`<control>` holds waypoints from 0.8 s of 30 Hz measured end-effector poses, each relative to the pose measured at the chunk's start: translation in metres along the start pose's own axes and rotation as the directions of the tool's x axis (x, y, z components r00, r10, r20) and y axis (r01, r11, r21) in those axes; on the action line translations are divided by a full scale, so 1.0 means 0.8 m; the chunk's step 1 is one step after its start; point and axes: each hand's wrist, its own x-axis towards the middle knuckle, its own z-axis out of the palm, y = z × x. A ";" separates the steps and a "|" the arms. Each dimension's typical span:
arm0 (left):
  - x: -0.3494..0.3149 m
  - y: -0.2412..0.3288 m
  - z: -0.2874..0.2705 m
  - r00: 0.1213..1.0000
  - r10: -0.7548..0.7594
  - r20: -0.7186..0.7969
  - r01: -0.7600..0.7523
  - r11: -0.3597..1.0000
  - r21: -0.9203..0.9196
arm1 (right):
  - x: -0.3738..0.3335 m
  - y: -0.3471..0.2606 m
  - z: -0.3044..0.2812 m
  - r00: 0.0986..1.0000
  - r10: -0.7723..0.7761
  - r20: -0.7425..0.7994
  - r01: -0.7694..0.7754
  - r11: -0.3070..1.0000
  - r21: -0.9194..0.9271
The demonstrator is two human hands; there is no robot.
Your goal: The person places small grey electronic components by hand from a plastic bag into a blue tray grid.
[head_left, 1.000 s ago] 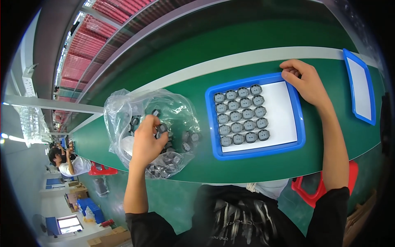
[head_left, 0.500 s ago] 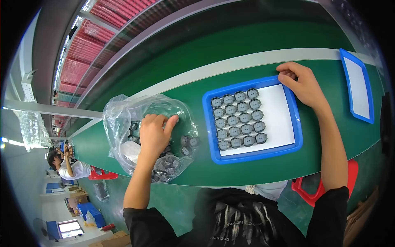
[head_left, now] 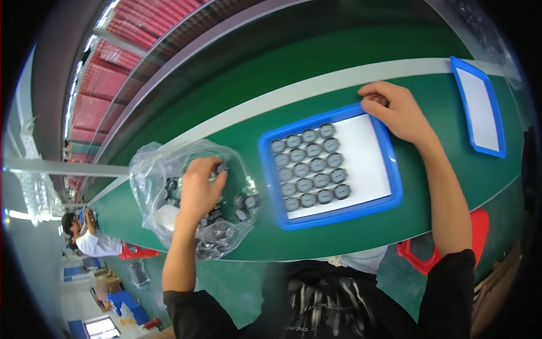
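Observation:
My left hand [head_left: 200, 189] is over an open clear plastic bag [head_left: 148, 169] on the left of the bench. Its thumb and fingers are closed on a small dark grey round part [head_left: 221, 168]. More such parts [head_left: 244, 207] lie loose in the bag, partly hidden by my hand and the plastic. To the right is a blue tray [head_left: 333, 217] lined with a white sheet [head_left: 364, 158]. Rows of grey round parts [head_left: 317, 165] fill the sheet's left side. My right hand [head_left: 398, 110] is closed at the tray's far right corner, thumb against the rim.
The green bench [head_left: 248, 243] has a pale raised strip [head_left: 316, 79] along its back. A second blue tray [head_left: 499, 127] with a white liner is at the far right. Red stools [head_left: 418, 257] stand below the near edge. Another person [head_left: 93, 240] sits farther down the bench at left.
A grey round part now shows between my left thumb and fingers, where none was visible before. The whole view has shifted slightly. My right hand stays at the tray corner.

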 end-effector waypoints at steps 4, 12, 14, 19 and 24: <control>0.025 0.087 -0.013 0.978 0.193 -0.078 -0.202 0.970 -0.134 | 0.003 0.009 0.002 1.000 -0.016 -0.003 0.016 0.999 -0.031; 0.128 0.214 0.061 0.738 0.674 -0.030 -0.666 0.720 -0.196 | 0.009 -0.001 -0.003 1.000 0.003 0.012 -0.004 0.996 0.090; 0.137 0.215 0.073 0.727 0.687 0.019 -0.677 0.721 -0.148 | 0.008 -0.003 -0.006 0.999 0.045 0.026 -0.047 0.995 0.086; 0.141 0.207 0.079 0.775 0.630 0.052 -0.623 0.775 -0.108 | 0.003 0.006 0.000 0.999 -0.033 0.012 0.032 0.993 0.114; 0.145 0.208 0.083 0.751 0.655 0.080 -0.641 0.753 -0.149 | 0.000 0.008 -0.004 0.999 -0.039 0.027 0.036 0.995 0.098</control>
